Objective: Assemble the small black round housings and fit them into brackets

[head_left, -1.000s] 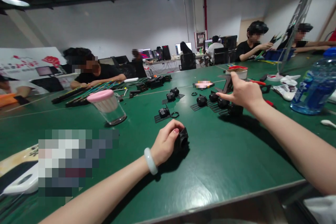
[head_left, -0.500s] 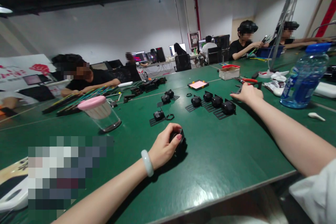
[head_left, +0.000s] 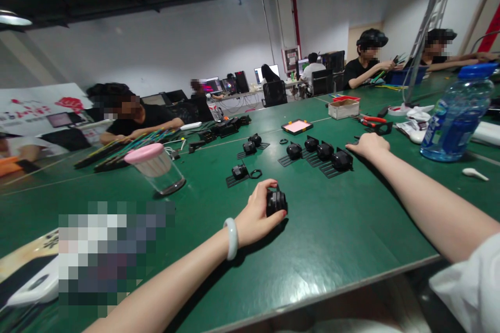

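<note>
My left hand (head_left: 261, 213), below a pale bangle (head_left: 231, 239), grips a black round part (head_left: 276, 203) low over the green table (head_left: 312, 250). Farther right, my right hand (head_left: 369, 146) reaches forward with the palm down; its fingertips are hidden, so what it holds cannot be made out. Between the hands and beyond them stand several black round parts on slotted plates, the nearest to my right hand being one dark unit (head_left: 342, 159). Another such unit (head_left: 239, 171) lies beyond my left hand, beside a black ring (head_left: 255, 174).
A pink-lidded cup (head_left: 156, 166) stands at left, near a bundle of thin rods (head_left: 133, 148). At right are a blue-capped bottle (head_left: 453, 114), red-handled pliers (head_left: 375, 119) and a small box (head_left: 344, 108). People sit across the table.
My left hand has shifted slightly right and turned, so the black part in it shows more. From beside my right hand, the dark flat piece now shows behind it near the pliers.
</note>
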The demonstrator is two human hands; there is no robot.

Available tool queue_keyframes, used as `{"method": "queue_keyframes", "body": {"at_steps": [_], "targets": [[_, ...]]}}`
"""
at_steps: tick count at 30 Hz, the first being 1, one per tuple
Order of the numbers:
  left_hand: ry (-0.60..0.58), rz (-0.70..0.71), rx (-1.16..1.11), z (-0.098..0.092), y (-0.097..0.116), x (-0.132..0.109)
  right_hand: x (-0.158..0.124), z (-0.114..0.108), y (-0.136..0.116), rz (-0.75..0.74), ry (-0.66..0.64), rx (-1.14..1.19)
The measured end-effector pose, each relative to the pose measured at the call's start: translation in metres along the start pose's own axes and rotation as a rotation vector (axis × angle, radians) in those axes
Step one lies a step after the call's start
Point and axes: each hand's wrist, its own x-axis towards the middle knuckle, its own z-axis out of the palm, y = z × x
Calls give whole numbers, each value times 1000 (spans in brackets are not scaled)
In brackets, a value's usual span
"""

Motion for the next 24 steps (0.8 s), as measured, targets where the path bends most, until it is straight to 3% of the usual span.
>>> {"method": "queue_keyframes", "body": {"at_steps": [7, 17, 24], "targets": [[12, 6, -32, 12, -8, 26, 3, 12, -4, 67, 23, -36], [99, 33, -30, 43, -26, 91, -6, 21, -9, 109, 91, -52], [156, -6, 28, 59, -34, 122, -12, 25, -10, 109, 124, -56]]}}
